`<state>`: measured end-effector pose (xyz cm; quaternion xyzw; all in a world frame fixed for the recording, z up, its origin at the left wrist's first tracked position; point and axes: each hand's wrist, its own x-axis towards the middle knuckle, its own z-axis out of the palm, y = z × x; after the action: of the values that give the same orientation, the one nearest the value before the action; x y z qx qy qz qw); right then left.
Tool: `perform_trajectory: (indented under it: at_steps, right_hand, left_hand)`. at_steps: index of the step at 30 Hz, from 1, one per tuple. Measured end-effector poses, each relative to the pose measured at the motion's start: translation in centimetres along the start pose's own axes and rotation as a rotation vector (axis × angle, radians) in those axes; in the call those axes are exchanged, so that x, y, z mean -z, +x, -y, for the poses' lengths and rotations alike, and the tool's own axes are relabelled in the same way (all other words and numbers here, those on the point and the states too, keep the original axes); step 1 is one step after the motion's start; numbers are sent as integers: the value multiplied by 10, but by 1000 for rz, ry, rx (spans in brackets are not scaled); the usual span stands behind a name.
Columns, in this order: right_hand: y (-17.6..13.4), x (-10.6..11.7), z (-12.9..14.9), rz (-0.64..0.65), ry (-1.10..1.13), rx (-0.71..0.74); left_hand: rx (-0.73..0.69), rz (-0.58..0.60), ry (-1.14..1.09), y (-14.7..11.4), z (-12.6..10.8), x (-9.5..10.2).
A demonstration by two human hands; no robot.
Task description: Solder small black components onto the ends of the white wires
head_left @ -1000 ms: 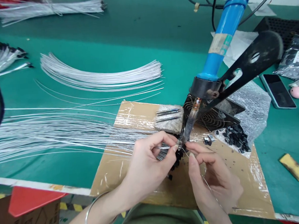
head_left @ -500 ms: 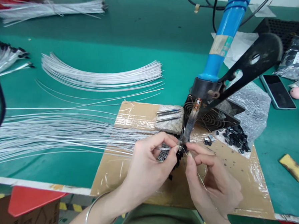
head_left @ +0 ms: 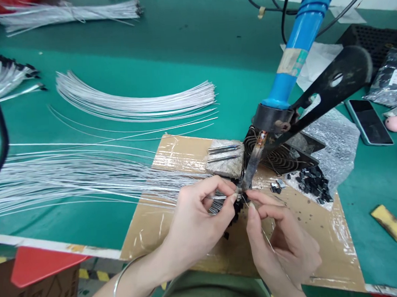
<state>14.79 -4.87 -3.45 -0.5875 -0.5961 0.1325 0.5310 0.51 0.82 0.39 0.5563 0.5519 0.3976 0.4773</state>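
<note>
Under the tip of a blue-handled soldering iron (head_left: 283, 84), held in a black metal bracket (head_left: 335, 88), both of my hands meet. My left hand (head_left: 205, 214) is closed, thumb and forefinger pinching a thin wire (head_left: 217, 197) just left of the tip. In my right hand (head_left: 283, 232) a strand of solder wire (head_left: 268, 240) runs between thumb and fingers, its end reaching up to the tip. Fingers partly hide the small joint there. Small black pieces (head_left: 235, 215) lie beneath my hands, beside the ends of many white wires (head_left: 120, 174).
Brown cardboard (head_left: 337, 247) lies on the green table. A grey block (head_left: 225, 158) with metal rods and a black fan (head_left: 278, 151) stand behind my hands. Black chips (head_left: 313, 182) lie on bubble wrap; a phone (head_left: 369, 122) and yellow sponge (head_left: 391, 222) are rightward. Another wire bundle (head_left: 132, 101) lies farther back.
</note>
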Motion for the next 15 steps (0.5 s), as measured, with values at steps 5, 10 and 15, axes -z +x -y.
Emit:
perform_trajectory:
  at_steps: [5, 10, 15]
  right_hand:
    - [1, 0, 1, -11, 24, 14]
    - [2, 0, 2, -10, 1, 23]
    - [5, 0, 7, -11, -32, -4]
  left_hand:
    - [-25, 5, -21, 0, -3, 0]
    - [-29, 5, -33, 0, -4, 0]
    - [-30, 4, -3, -1, -1, 1]
